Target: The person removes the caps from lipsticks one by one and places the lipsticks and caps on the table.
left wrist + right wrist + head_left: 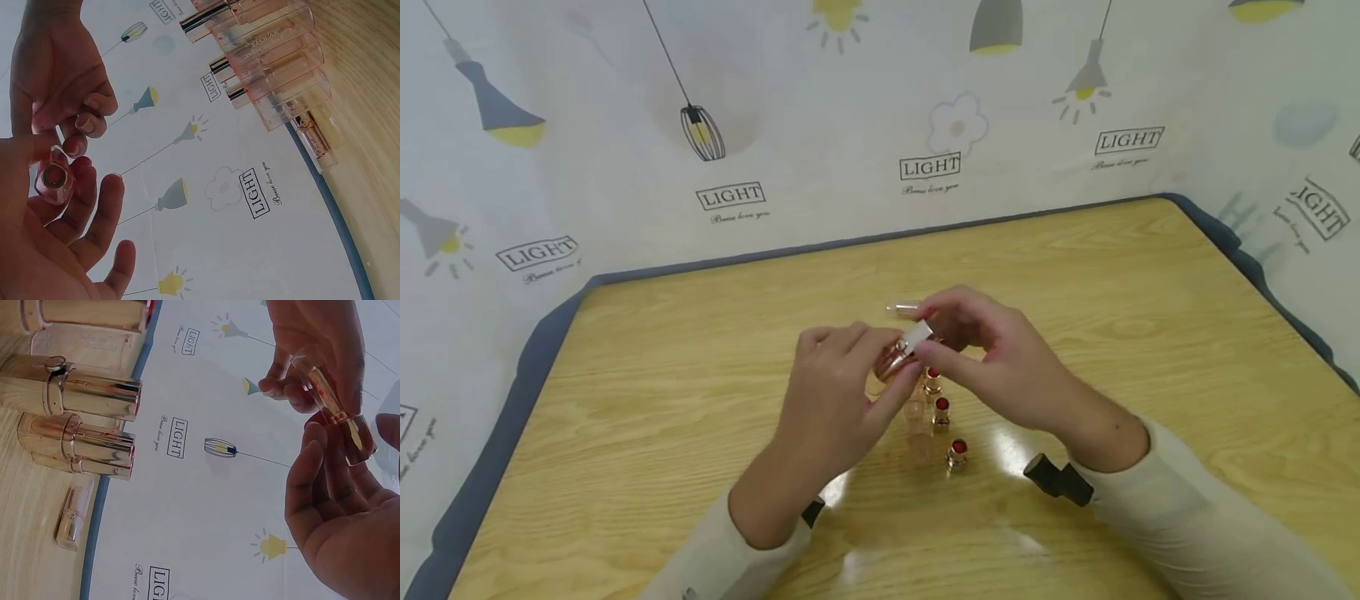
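Between my two hands is a capped lipstick (pixel 895 357), held tilted above the table. My left hand (pixel 835 396) grips its clear-cap end. With thumb and fingers, my right hand (pixel 1011 362) pinches the shiny base (pixel 918 336). The right wrist view shows the clear cap (pixel 315 381) over the gold tube. Just below the hands, three uncapped lipsticks with dark red tops, the nearest one (pixel 957 452) included, stand in a row. Clear caps (pixel 917 448) stand to their left.
Another capped lipstick (pixel 902 309) lies on the wooden table (pixel 700 417) behind the hands. A printed cloth (pixel 820 125) rises along the back and sides. Black wrist mounts (pixel 1056 479) sit under the sleeves, close over the tabletop.
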### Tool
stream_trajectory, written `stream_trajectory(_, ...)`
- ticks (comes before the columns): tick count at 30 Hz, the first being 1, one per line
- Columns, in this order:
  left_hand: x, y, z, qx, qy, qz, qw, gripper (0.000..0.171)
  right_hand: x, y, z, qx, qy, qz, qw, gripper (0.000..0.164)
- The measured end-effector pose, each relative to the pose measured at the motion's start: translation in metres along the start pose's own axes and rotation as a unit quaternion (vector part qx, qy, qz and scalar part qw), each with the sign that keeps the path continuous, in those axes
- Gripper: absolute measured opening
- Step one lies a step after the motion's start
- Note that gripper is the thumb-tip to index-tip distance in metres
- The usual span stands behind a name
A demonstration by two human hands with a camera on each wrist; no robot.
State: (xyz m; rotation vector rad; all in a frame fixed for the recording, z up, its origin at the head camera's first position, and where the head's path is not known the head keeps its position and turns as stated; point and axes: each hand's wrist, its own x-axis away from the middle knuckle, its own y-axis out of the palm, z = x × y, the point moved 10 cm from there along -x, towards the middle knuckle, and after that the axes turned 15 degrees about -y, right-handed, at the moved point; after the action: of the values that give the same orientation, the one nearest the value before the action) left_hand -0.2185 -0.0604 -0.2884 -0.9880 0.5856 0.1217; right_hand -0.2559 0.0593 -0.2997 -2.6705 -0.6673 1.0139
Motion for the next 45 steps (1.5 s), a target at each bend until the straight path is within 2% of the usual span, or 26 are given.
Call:
stream_trajectory(4, 0.001, 0.0, 0.001, -0.003, 0.007, 0.005, 1.0, 0.022, 0.0, 0.002, 0.0, 0.011, -0.004, -0.005, 1.0, 0.029)
stream_trajectory(13, 0.0, -0.003, 0.001, 0.004, 0.007, 0.006, 0.9999, 0.026, -0.001, -0.006, -0.004, 0.008, -0.038, 0.029, 0.999, 0.024)
stream_trajectory(22, 0.0, -0.004, 0.002, 0.007, 0.004, 0.006, 0.9999, 0.027, 0.001, -0.008, -0.003, -0.003, -0.038, 0.034, 0.999, 0.021)
stream_trajectory(33, 0.002, -0.002, 0.007, 0.0, 0.029, 0.013, 0.9995, 0.026, 0.003, 0.004, 0.007, -0.025, 0.025, -0.029, 0.999, 0.02)
stream_trajectory(38, 0.003, 0.0, 0.008, 0.001, 0.03, 0.008, 0.9995, 0.024, 0.004, 0.008, 0.007, -0.022, 0.017, -0.051, 0.998, 0.018)
stream_trajectory(45, 0.003, 0.0, 0.006, 0.003, 0.021, 0.002, 0.9998, 0.028, 0.004, 0.004, 0.002, -0.014, -0.01, -0.028, 0.999, 0.016)
